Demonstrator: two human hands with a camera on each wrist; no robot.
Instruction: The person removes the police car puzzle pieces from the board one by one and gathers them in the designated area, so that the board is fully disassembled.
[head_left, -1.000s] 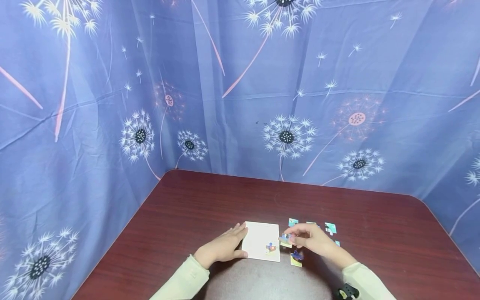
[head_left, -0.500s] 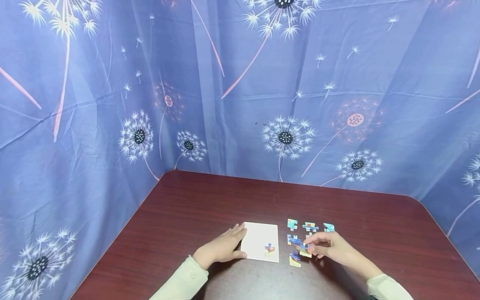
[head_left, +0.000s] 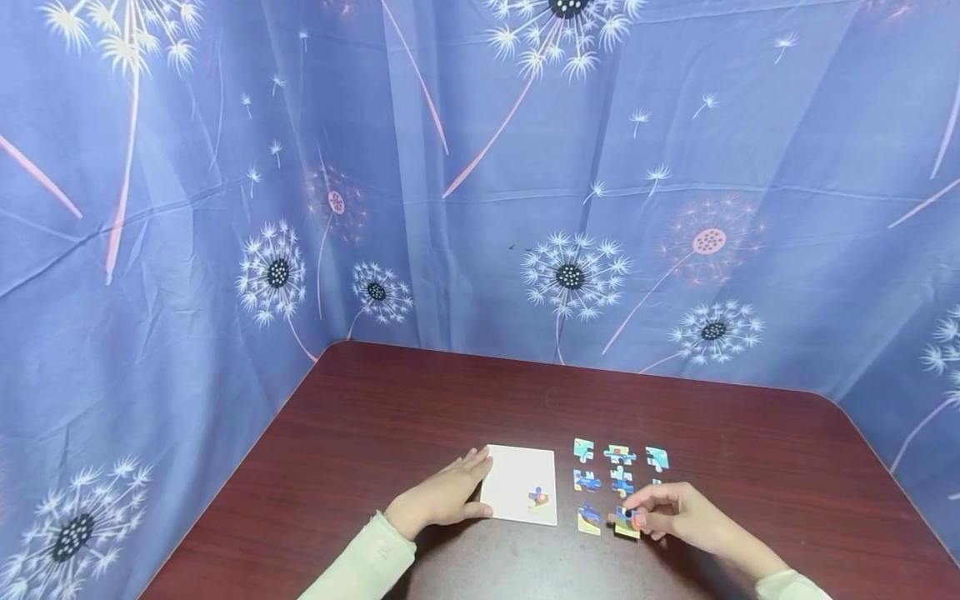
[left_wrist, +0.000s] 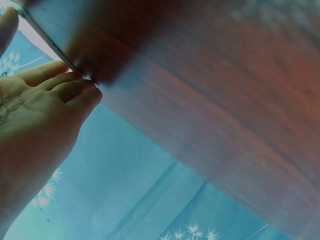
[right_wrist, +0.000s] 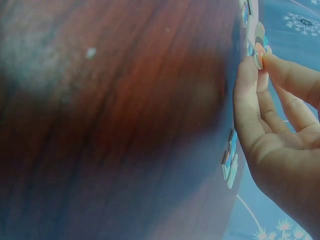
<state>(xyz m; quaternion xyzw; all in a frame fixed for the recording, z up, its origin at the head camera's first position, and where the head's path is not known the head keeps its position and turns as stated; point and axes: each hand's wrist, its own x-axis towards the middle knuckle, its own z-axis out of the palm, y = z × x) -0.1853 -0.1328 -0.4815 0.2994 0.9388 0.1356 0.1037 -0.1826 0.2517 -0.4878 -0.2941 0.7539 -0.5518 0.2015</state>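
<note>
My left hand (head_left: 442, 492) lies against the left edge of a white square puzzle board (head_left: 513, 475), its fingers straight along it. In the left wrist view the fingertips of the left hand (left_wrist: 55, 100) touch the board's edge. One small colourful puzzle piece (head_left: 538, 497) sits on the board near its lower right corner. My right hand (head_left: 686, 517) pinches another puzzle piece (head_left: 626, 525) between thumb and fingers, low over the table. The right wrist view shows that held piece (right_wrist: 259, 45) tilted, edge-on, at the fingertips.
Several loose puzzle pieces lie in rows right of the board, including a corner piece (head_left: 583, 450), a middle piece (head_left: 587, 481) and a front piece (head_left: 588, 518). A dark red wooden table (head_left: 420, 400) carries everything. A blue dandelion curtain (head_left: 465, 275) hangs behind it.
My right hand has carried the pinched puzzle piece from beside the board's right edge rightward and towards me, to the front of the loose pieces. The left hand has stayed on the board.
</note>
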